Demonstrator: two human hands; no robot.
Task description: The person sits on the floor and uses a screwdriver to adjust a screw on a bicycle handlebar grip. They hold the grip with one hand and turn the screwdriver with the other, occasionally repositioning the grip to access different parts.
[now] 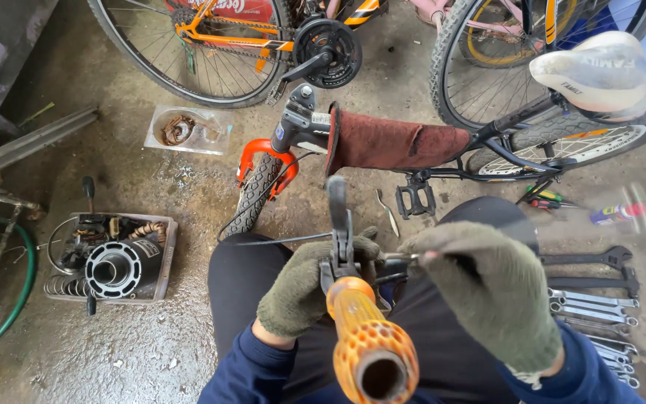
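I see my left hand [304,288] in a fuzzy olive knit glove, its fingers curled shut around the handlebar [353,299] just behind the black brake lever [338,217], which sticks up stiff and narrow. My right hand [487,292], gloved the same, pinches a thin metal piece [405,256] between thumb and forefinger, right beside the lever clamp; I cannot tell what the piece is. A thin black cable [285,240] runs left from the clamp. Toward me the bar ends in an orange rubber grip [374,348], dimpled and hollow. Past the hands lies a small bicycle [413,157] with a rust-red padded frame cover, a knobby front tyre and a white saddle. On my right a row of shiny steel spanners [596,303] lies on the wet, gritty concrete floor [151,344]. To my left a shallow tray [114,258] holds dark round engine parts and coiled springs.
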